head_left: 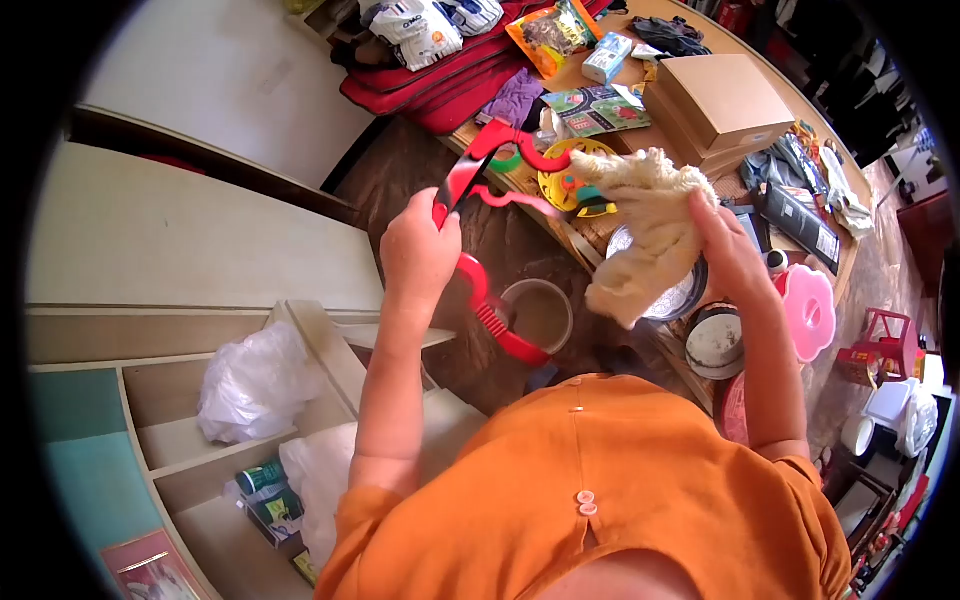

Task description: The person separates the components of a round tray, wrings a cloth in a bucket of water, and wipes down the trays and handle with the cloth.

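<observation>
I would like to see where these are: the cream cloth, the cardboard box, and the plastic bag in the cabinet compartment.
Cream cloth [652, 235]: head view, middle of its folds.
Cardboard box [722, 98]: head view, its flat top face.
Plastic bag [256, 385]: head view, middle of its crumpled side.

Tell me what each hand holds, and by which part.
The left hand grips a red item by its straight bar; the right hand, a cream cloth by its edge.

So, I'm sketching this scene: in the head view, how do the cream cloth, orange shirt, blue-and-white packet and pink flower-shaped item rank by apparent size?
Orange shirt
Cream cloth
Pink flower-shaped item
Blue-and-white packet

Nearness may enlarge the first two.
</observation>
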`<control>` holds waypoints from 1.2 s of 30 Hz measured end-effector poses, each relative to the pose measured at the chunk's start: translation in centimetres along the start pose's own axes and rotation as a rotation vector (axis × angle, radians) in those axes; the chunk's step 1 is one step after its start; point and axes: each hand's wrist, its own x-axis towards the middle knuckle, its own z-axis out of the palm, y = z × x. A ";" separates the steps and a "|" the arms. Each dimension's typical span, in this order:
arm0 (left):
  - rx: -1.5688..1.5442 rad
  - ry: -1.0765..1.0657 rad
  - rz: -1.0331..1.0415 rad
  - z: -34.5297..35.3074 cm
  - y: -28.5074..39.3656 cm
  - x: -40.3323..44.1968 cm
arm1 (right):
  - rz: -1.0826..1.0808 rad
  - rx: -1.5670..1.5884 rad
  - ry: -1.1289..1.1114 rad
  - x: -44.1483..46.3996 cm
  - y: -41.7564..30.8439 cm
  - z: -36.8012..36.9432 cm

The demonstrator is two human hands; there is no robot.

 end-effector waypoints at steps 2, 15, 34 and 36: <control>0.031 -0.018 -0.006 -0.1 -0.5 -0.2 | 0.003 0.344 -0.082 0.1 0.9 -1.0; 0.002 -0.062 -0.062 -0.5 -1.5 -1.3 | -0.190 -0.379 0.045 2.0 -3.1 -3.6; -0.031 -0.042 0.024 0.6 -2.8 -2.4 | -0.432 -0.458 0.111 4.8 -8.0 -4.3; -0.050 -0.044 0.028 0.5 -2.5 -2.5 | -0.345 -0.169 0.156 3.9 -8.8 -3.3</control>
